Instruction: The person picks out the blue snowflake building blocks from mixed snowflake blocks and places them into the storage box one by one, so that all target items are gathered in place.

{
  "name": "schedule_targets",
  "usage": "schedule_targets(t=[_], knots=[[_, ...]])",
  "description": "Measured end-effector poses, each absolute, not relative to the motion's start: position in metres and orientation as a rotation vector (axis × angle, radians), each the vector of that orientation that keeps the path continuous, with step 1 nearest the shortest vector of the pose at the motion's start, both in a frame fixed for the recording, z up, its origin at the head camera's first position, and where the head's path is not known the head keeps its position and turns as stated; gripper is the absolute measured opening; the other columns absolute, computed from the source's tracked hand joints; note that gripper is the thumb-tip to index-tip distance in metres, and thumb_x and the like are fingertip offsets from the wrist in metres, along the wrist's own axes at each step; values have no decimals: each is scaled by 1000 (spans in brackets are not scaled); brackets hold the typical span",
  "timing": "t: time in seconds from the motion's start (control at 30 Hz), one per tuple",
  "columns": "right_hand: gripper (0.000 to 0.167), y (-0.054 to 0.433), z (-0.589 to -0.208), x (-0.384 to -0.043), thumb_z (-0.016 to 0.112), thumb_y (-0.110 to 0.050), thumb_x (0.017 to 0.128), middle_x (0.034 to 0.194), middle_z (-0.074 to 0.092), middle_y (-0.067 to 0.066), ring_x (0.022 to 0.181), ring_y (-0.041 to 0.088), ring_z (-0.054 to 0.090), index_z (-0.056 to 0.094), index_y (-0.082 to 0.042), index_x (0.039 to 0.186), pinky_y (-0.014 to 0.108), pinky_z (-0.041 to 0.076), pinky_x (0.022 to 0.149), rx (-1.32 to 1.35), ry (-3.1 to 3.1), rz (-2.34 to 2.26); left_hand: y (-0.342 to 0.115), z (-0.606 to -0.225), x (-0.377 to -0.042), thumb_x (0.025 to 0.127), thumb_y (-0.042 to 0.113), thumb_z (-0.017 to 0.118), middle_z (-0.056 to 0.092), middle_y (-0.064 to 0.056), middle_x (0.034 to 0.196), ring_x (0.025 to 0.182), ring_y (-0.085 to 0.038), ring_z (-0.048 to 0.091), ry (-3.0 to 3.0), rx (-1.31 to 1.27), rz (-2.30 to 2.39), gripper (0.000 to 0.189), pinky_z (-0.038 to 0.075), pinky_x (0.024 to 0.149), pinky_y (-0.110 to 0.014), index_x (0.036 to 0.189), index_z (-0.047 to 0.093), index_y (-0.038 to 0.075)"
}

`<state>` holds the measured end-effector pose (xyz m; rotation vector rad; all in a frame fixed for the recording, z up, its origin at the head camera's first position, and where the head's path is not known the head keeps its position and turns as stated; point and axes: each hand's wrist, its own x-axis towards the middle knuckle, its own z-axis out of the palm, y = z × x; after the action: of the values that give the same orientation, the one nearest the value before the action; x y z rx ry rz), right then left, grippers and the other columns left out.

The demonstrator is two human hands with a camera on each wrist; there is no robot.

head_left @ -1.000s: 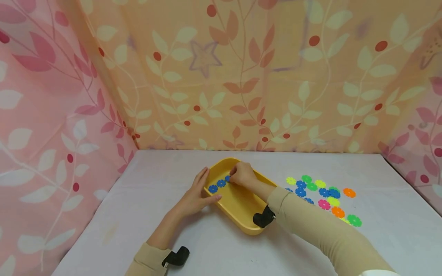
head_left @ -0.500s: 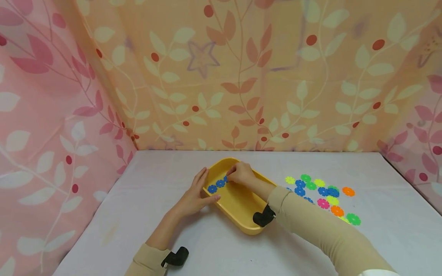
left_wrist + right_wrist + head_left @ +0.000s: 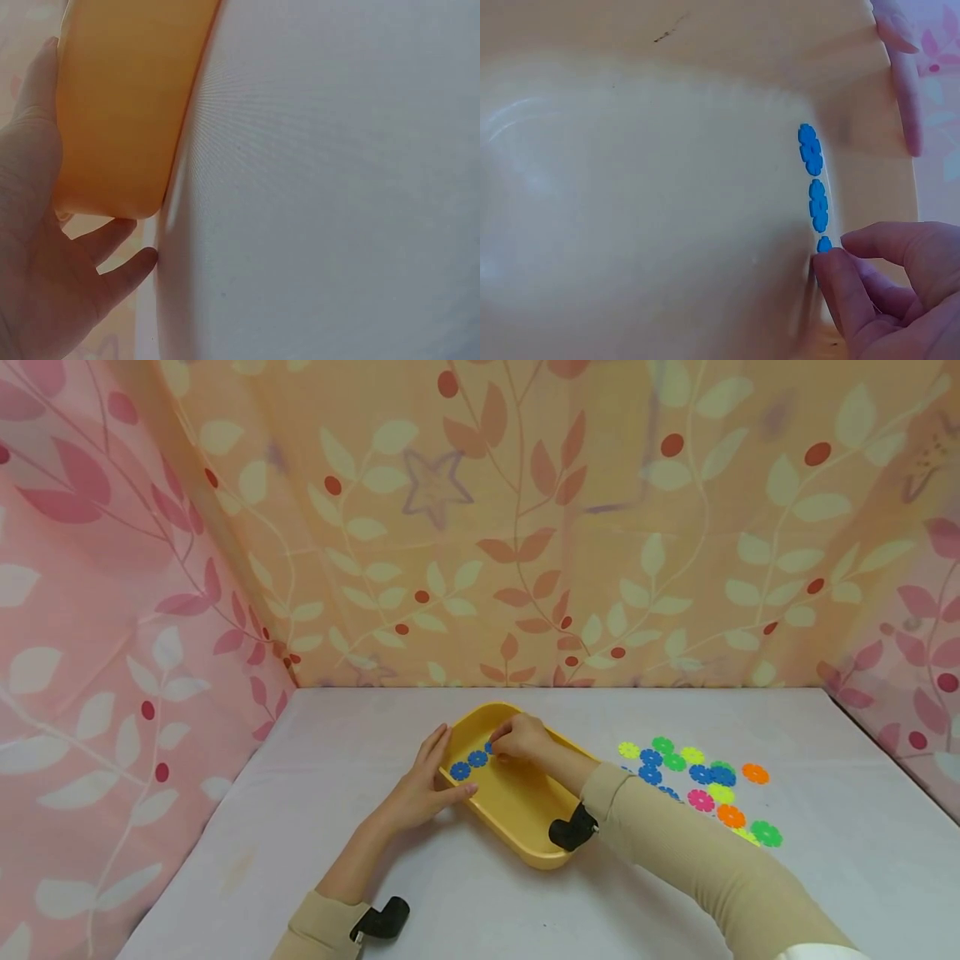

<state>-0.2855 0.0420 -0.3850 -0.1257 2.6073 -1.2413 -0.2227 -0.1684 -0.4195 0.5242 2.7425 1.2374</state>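
A yellow plastic tray [image 3: 525,810] lies angled on the table. My left hand [image 3: 416,793] holds its left corner, thumb over the near rim and fingers along the end wall; in the left wrist view the fingertips [image 3: 124,229] reach the tray's outer side. Inside, two blue snowflake building discs [image 3: 460,771] lie in a row along the end wall. My right hand [image 3: 522,739] reaches into the tray and pinches a third blue snowflake disc [image 3: 824,244] at the end of this row. Fingers cover most of that disc.
Right of the tray, loose snowflake discs [image 3: 701,800] in blue, green, yellow, orange and pink are spread on the white tablecloth [image 3: 300,852]; the right sleeve [image 3: 675,835] hides some. A patterned curtain [image 3: 360,610] hangs behind the table.
My right fingertips have edged slightly left with the third blue disc, toward the other two. The left hand keeps its hold on the tray.
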Motion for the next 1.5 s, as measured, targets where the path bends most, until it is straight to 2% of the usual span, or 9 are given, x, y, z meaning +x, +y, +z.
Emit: schedule_targets(t=[0.17, 0.4, 0.53, 0.73, 0.83, 1.0, 1.23, 1.5], knots=[[14, 43, -384, -284, 73, -12, 86, 80, 67, 5, 74, 18, 61, 74, -4, 97, 25, 54, 71, -112, 2602, -1237, -167, -420, -223, 83, 58, 69, -3, 19, 160, 147, -19, 9, 2742, 527, 1231, 103, 18, 115, -51, 158, 6, 27], [18, 42, -374, -289, 75, -13, 81, 75, 70, 4, 70, 17, 65, 76, -3, 96, 22, 54, 66, -179, 2645, -1274, -168, -421, -223, 83, 58, 69, -2, 17, 160, 147, -20, 9, 2738, 540, 1237, 103, 18, 114, -53, 158, 7, 24], [22, 49, -353, -288, 74, -13, 84, 88, 70, 7, 76, 16, 68, 74, -1, 103, 25, 56, 73, -215, 2578, -1386, -169, -422, -224, 83, 58, 70, -3, 18, 160, 147, -20, 9, 2742, 540, 1244, 104, 17, 115, -53, 158, 7, 23], [33, 88, -325, -280, 70, -10, 89, 111, 66, 15, 101, 33, 65, 65, 4, 119, 35, 55, 84, -269, 2331, -1660, -168, -421, -224, 84, 54, 71, -1, 10, 162, 148, -25, 10, 2761, 576, 1243, 103, 17, 115, -54, 158, 8, 20], [35, 118, -321, -275, 69, -11, 91, 119, 62, 19, 107, 34, 62, 63, 3, 123, 38, 53, 87, -263, 2272, -1733, -168, -421, -224, 84, 52, 72, -2, 8, 162, 148, -26, 11, 2760, 587, 1244, 104, 17, 114, -54, 158, 8, 19], [41, 174, -332, -259, 68, -17, 93, 128, 58, 19, 103, 23, 63, 60, 2, 128, 39, 51, 90, -180, 2309, -1732, -169, -421, -223, 84, 52, 72, -2, 8, 162, 148, -27, 10, 2755, 595, 1250, 104, 18, 113, -56, 158, 7, 18], [52, 239, -362, -230, 63, -25, 96, 136, 52, 24, 123, 37, 52, 50, 4, 137, 46, 44, 100, -43, 2360, -1580, -172, -423, -224, 84, 52, 71, -2, 7, 163, 148, -27, 8, 2760, 597, 1259, 104, 17, 114, -56, 158, 7, 20], [50, 281, -392, -203, 68, -31, 93, 118, 65, 12, 100, 22, 63, 58, 0, 130, 33, 54, 84, 7, 2486, -1377, -169, -423, -224, 84, 51, 72, -2, 7, 163, 148, -28, 7, 2746, 602, 1283, 104, 15, 113, -58, 158, 8, 17]])
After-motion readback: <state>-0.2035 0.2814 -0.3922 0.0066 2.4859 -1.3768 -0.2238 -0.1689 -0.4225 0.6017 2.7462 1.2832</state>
